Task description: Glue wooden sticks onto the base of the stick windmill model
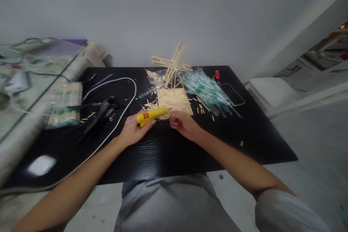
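The left hand [133, 132] grasps the yellow glue gun [152, 115], its nozzle pointing right. The right hand [183, 123] sits just beside the tip with fingers curled in a pinch; whatever they may hold is too small to make out, so I cannot tell. Both hands are above the near part of the pale base [161, 96], which lies on the black counter [152, 159] under a scatter of loose sticks [178, 104]. The cross-shaped stick frame [174, 64] rises at the far side.

To do this well, steady both wrists and bring any piece to the nozzle by its far end, since the hot tip looks very near the fingertips. A small, even bead should serve slim wood better than a blob, and a short twist away should break the strings. Clearing the loose sticks under the nozzle would stop drips bonding them. The white cord [135, 90] loops to the left; leave it slack, well apart from the black pliers [102, 112].
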Motion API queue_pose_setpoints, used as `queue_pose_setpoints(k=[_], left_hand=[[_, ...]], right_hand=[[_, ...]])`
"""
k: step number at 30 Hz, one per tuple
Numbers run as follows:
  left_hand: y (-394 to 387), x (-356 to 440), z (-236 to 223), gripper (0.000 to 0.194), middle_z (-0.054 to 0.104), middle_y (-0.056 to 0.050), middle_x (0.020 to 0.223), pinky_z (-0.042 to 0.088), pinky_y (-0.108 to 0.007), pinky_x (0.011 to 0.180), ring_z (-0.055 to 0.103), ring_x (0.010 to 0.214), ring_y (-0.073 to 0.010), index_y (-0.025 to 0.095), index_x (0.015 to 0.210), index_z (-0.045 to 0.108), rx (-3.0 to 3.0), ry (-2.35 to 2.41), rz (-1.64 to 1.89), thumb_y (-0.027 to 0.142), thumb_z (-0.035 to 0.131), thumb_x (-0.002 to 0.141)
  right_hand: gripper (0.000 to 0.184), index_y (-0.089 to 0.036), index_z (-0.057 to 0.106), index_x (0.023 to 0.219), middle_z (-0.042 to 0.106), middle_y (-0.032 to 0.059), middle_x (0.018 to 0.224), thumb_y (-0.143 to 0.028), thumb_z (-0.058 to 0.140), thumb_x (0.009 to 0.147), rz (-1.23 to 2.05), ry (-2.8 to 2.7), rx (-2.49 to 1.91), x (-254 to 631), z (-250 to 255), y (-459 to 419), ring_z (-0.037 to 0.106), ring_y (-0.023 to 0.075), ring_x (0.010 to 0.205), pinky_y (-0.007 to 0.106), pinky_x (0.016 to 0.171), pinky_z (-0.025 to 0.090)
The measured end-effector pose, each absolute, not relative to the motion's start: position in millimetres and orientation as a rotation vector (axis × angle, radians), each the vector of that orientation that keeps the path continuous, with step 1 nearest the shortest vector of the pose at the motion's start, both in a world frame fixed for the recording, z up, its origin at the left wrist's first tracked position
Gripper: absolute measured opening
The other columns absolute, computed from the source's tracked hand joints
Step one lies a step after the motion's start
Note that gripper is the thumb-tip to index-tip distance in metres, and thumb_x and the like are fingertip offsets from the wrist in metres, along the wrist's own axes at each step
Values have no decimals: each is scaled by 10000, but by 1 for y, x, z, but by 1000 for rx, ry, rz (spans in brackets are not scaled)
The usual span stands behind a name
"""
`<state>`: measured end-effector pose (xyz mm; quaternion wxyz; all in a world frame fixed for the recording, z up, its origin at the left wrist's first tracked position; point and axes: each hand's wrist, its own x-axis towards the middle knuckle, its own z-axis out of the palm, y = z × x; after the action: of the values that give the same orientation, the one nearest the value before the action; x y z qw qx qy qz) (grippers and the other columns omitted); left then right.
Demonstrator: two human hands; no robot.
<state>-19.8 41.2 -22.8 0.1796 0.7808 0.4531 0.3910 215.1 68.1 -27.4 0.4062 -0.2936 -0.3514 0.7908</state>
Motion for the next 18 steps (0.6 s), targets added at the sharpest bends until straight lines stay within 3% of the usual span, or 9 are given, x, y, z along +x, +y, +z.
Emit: queue_pose_setpoints(k=[3,7,13,18], left_hand=[[41,-21,-24,241,731,-37,941,550,-255,674,686,749,-152,181,1091,655,2133,1357,1198,395,621,983],[43,-24,-26,299,752,-66,1125,580,-283,837,733,943,-189,195,1211,649,2216,1383,1157,389,608,987],[46,-21,-30,392,738,-79,1178,579,-354,938,725,1040,-232,208,1281,604,2389,1322,869,323,617,907],[43,-21,-21,493,705,-58,1085,584,-340,871,702,942,-205,198,1338,548,2378,1276,911,249,625,854]], right_hand=[[347,-165,591,670,461,-67,646,-349,882,715,2067,-887,-760,214,-27,66,387,63,546,242,527,293],[368,-140,751,841,572,-37,710,-439,910,696,2083,-950,-751,211,-29,60,483,77,560,249,545,360],[517,-151,723,762,646,0,708,-645,865,706,2027,-1059,-785,207,-35,56,544,103,551,261,529,415],[409,-155,712,763,630,-20,629,-539,852,761,1908,-1208,-841,207,-38,55,530,100,542,251,547,408]])
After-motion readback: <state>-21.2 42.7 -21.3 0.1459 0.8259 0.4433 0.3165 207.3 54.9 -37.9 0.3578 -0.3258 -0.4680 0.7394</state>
